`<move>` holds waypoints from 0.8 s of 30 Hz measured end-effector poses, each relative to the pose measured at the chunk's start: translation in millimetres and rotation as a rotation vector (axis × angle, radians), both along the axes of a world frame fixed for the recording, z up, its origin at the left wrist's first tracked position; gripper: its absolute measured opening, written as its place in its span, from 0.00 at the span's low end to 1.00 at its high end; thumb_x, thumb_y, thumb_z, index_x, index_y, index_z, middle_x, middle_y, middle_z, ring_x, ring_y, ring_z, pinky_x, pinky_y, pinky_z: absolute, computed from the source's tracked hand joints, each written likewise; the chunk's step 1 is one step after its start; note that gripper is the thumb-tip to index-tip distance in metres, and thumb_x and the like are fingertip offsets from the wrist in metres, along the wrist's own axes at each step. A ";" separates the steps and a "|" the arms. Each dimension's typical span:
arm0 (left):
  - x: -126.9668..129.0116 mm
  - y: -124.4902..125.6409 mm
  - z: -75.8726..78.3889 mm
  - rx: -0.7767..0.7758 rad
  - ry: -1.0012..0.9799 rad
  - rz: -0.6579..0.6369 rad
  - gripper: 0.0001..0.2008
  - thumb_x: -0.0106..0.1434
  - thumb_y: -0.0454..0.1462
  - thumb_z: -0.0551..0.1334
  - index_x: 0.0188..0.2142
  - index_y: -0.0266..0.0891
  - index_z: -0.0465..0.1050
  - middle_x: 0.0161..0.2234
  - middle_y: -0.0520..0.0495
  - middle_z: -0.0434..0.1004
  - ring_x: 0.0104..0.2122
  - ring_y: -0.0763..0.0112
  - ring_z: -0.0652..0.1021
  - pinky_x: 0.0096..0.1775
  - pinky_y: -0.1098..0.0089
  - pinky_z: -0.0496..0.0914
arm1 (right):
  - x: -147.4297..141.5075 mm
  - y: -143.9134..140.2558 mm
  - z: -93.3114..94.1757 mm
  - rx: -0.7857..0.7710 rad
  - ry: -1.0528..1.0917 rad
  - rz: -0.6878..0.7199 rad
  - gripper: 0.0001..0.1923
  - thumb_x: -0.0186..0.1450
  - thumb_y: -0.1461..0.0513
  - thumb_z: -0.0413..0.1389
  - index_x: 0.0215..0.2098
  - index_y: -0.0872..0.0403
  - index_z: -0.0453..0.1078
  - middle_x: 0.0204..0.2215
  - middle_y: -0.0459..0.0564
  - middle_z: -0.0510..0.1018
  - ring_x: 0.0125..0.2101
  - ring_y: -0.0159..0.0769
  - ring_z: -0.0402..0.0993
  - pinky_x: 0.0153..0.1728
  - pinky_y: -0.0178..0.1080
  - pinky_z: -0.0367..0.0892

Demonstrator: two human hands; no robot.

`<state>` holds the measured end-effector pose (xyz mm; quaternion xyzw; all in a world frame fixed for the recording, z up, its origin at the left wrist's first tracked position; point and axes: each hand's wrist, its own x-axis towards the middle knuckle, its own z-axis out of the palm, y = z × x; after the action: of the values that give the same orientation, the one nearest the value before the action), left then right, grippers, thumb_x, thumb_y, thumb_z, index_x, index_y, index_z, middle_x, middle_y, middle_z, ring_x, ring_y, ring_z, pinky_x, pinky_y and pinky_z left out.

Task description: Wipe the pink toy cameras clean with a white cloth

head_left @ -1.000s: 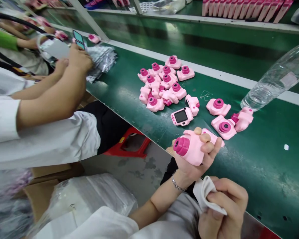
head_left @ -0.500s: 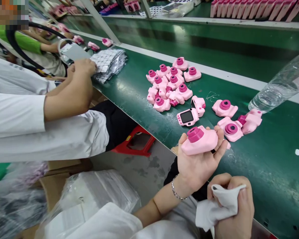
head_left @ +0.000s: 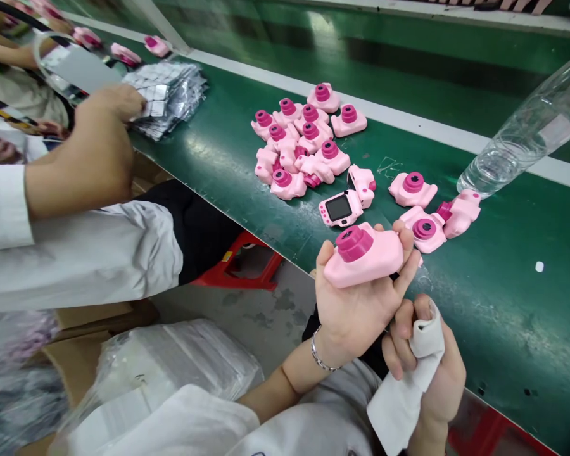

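Observation:
A pink toy camera (head_left: 377,256) with a dark pink lens rests in my left hand (head_left: 349,310), gripped between thumb and fingers above the table edge. My right hand (head_left: 439,373), close by on the right, is closed around a white cloth (head_left: 401,399) that drapes over a fingertip and hangs down. Beyond my hands, a toy camera with its screen up (head_left: 341,209) lies on the green table (head_left: 503,304). More pink cameras (head_left: 413,190) sit to the right of it, and a cluster of several cameras (head_left: 289,136) lies farther back.
A clear plastic bottle (head_left: 508,152) leans at the right. On the left, a co-worker's arm (head_left: 90,145) reaches to a pile of silvery packets (head_left: 166,95). A red stool (head_left: 242,263) and a plastic-wrapped bundle (head_left: 180,361) are below the table edge.
My right hand has moved up and nearer the left, its fingers shifting on the cloth. My left hand still holds the camera. The whole view has shifted, and the co-worker's hand remains at the packets.

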<state>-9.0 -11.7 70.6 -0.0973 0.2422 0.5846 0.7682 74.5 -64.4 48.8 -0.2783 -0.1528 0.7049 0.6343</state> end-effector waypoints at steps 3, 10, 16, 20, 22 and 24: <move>-0.1 -0.4 0.6 0.049 0.068 0.005 0.25 0.65 0.58 0.54 0.42 0.42 0.76 0.51 0.43 0.80 0.64 0.53 0.72 0.65 0.53 0.67 | 3.0 -7.0 4.8 -0.099 -0.187 -0.028 0.16 0.73 0.54 0.50 0.28 0.51 0.62 0.26 0.44 0.79 0.10 0.21 0.46 0.10 0.27 0.56; -3.4 -4.5 -0.9 0.085 0.183 0.065 0.25 0.65 0.58 0.54 0.45 0.45 0.76 0.51 0.45 0.79 0.59 0.52 0.75 0.65 0.47 0.65 | 34.6 -14.3 4.4 -0.205 -0.242 0.245 0.18 0.70 0.47 0.54 0.32 0.49 0.57 0.31 0.51 0.83 0.10 0.21 0.41 0.08 0.32 0.50; -2.4 2.2 0.9 0.057 0.106 0.046 0.26 0.67 0.57 0.51 0.41 0.42 0.76 0.46 0.43 0.80 0.54 0.56 0.79 0.59 0.53 0.71 | 42.0 -17.5 -7.7 -0.256 -0.456 -0.198 0.15 0.70 0.51 0.55 0.34 0.53 0.69 0.40 0.53 0.82 0.13 0.21 0.53 0.10 0.32 0.56; -0.1 2.5 1.7 0.025 0.092 0.060 0.24 0.67 0.56 0.52 0.40 0.41 0.77 0.45 0.43 0.81 0.54 0.58 0.79 0.58 0.59 0.72 | 34.8 -9.8 -9.9 -0.096 -0.558 -0.441 0.12 0.73 0.57 0.52 0.35 0.52 0.74 0.37 0.49 0.80 0.16 0.25 0.60 0.11 0.33 0.55; 1.3 1.1 2.4 0.017 0.071 0.049 0.25 0.68 0.56 0.51 0.39 0.40 0.77 0.45 0.43 0.81 0.54 0.57 0.79 0.57 0.59 0.73 | 32.5 -5.5 -11.0 0.003 -0.614 -0.454 0.14 0.75 0.59 0.49 0.37 0.51 0.74 0.32 0.49 0.77 0.17 0.28 0.63 0.12 0.35 0.57; 3.2 -0.1 3.7 0.009 0.052 0.042 0.26 0.68 0.56 0.50 0.39 0.40 0.77 0.46 0.42 0.81 0.56 0.56 0.78 0.58 0.59 0.72 | 30.5 -3.2 -13.0 0.076 -0.702 -0.416 0.15 0.76 0.60 0.46 0.43 0.50 0.76 0.27 0.47 0.73 0.20 0.31 0.68 0.16 0.35 0.61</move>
<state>-5.8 -11.7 74.3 -0.0837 0.2574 0.6041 0.7495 105.0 -67.6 35.8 -0.5032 -0.3267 0.4176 0.6824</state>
